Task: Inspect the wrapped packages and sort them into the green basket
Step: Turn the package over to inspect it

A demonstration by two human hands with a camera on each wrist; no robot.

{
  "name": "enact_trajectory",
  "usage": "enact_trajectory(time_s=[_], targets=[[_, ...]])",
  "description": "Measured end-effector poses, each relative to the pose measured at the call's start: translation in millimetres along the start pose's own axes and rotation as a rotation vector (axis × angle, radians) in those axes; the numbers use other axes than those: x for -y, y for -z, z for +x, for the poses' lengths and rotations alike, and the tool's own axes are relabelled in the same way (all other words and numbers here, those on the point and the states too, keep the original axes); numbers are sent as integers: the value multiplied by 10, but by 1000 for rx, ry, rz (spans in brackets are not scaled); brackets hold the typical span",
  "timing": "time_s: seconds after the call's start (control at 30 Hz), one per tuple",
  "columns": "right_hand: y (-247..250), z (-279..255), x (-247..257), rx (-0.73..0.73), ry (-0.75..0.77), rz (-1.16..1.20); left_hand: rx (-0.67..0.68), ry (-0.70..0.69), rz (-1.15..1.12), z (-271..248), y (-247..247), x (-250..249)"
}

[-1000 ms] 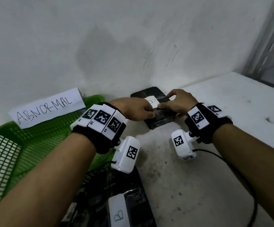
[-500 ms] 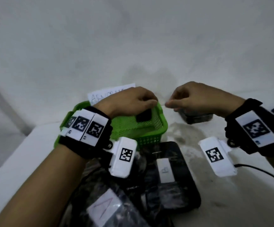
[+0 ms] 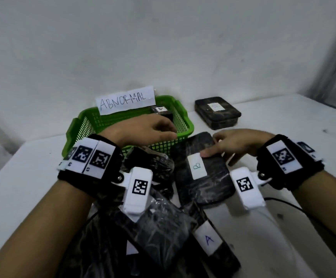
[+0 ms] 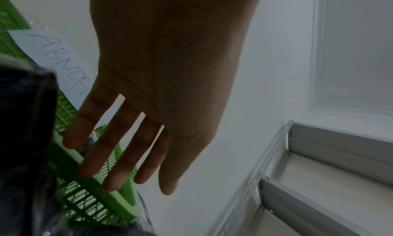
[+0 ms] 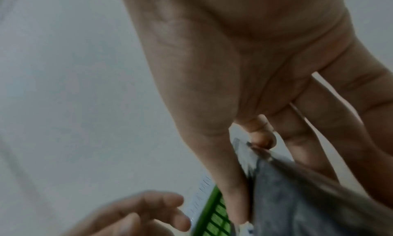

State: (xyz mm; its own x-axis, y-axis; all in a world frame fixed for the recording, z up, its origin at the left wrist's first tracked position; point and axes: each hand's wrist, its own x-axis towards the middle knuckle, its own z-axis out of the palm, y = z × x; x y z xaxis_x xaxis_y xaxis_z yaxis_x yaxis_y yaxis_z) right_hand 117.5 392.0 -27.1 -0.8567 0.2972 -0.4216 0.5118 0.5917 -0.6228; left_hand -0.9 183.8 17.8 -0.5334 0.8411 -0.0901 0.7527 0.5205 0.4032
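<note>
The green basket (image 3: 185, 125) with an "ABNORMAL" paper sign (image 3: 126, 102) stands against the wall and holds one black wrapped package (image 3: 163, 111). My left hand (image 3: 163, 130) hovers over the basket's front rim (image 4: 102, 185) with its fingers (image 4: 110, 155) straight and holding nothing. My right hand (image 3: 213, 149) grips the far edge of a black wrapped package labelled "B" (image 3: 205, 177) on top of the pile. Thumb and fingers clasp that package (image 5: 308, 197) from both sides in the right wrist view.
Several more black wrapped packages (image 3: 159, 227) lie piled at the front, one labelled "A" (image 3: 208, 240). Another wrapped package (image 3: 217, 113) sits alone at the back right by the wall. A black cable (image 3: 283, 201) runs off to the right. A metal shelf (image 4: 319, 164) stands nearby.
Both hands left the package by the wall and drew back toward the pile. The right hand has taken hold of the "B" package; the left hand opened over the basket.
</note>
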Motion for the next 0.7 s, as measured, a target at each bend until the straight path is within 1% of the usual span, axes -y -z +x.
enact_trajectory(time_s=[0.03, 0.17, 0.27, 0.33, 0.4, 0.43, 0.47, 0.57, 0.63, 0.7], targets=[[65, -58, 18, -40, 14, -3, -11, 4, -24, -21, 0, 5], [319, -371, 152, -190, 29, -150, -45, -1, -94, -55, -12, 30], [480, -586, 263, -331, 76, -162, -35, 11, -123, -89, -27, -14], [535, -629, 336, -441, 127, -55, -24, 24, -191, -106, -40, -44], [524, -614, 408, -519, 226, 208, -25, 45, -301, -143, -43, -50], [492, -595, 445, -543, 292, 351, -46, 49, -367, -162, -36, -38], [447, -576, 497, -558, 360, 468, -92, 49, -431, -188, -21, -14], [215, -461, 623, -552, 532, 767, -314, 51, -606, -255, 7, 63], [57, -344, 695, -493, 565, 891, -445, 54, -793, -276, 23, 140], [-32, -238, 747, -437, 527, 905, -580, 28, -1029, -306, 55, 232]])
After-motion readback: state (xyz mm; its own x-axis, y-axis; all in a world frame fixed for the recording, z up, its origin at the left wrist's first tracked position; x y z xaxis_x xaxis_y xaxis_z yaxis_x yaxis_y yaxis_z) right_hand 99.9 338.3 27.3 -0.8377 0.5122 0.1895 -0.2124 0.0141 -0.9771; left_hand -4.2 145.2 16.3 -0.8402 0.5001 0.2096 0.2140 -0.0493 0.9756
